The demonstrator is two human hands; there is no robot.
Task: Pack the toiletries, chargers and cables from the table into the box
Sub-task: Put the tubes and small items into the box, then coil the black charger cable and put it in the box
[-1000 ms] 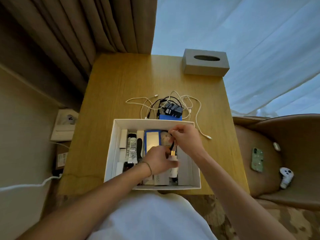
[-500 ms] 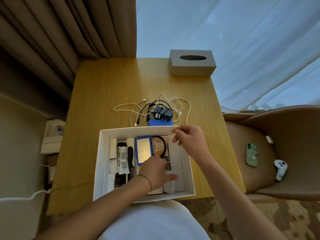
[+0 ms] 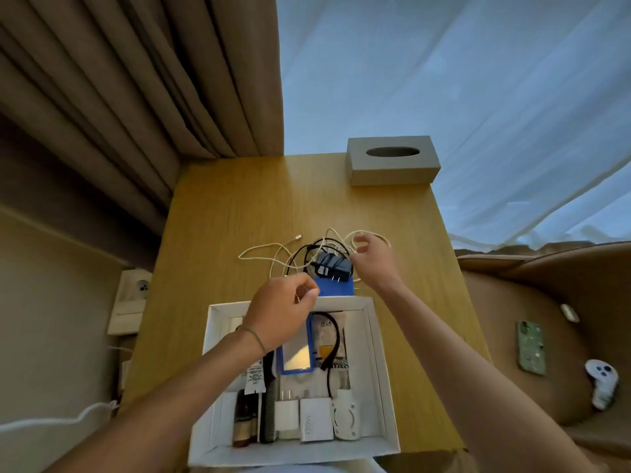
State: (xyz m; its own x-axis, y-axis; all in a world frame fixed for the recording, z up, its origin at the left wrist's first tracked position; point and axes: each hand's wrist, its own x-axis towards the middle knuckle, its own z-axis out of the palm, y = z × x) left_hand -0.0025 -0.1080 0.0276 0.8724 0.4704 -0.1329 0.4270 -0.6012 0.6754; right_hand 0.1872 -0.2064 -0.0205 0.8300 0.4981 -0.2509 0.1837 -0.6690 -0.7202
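Wall socket (image 3: 136,289): at 9 o'clock from the table, on the left wall, with a white cord (image 3: 61,417) trailing below it.
Table (image 3: 239,213): light wood, running from centre frame to the near edge.
Box (image 3: 382,370): white, open, at 6 o'clock on the table, its near edge at the table's near edge.
Box contents: from 9 toward 3 o'clock, a tube with a printed label (image 3: 255,377), a dark bottle (image 3: 243,421), a black comb (image 3: 268,404), a blue-framed mirror (image 3: 296,353), a looped black cable (image 3: 333,346), and along the near side three white chargers (image 3: 316,423).
Left hand (image 3: 281,310): over the box's far wall at 12 o'clock of the box, fingers curled and thumb against forefinger; whether it pinches a cable strand I cannot tell.
Blue block (image 3: 336,289): on the table, touching the box's far wall from outside.
Black adapter (image 3: 333,265): on top of the blue block, prongs toward the box.
Cable tangle (image 3: 290,250): white and black leads still on the table, at 12 o'clock from the box, around the adapter.
Right hand (image 3: 374,259): at 3 o'clock of the tangle, fingers curled at the white loops; whether it actually holds one I cannot tell.
Tissue box (image 3: 392,164): grey, at the table's far right corner, 1 o'clock.
Chair (image 3: 512,336): brown, at 3 o'clock, carrying a green phone (image 3: 531,348) and a white controller (image 3: 602,382).
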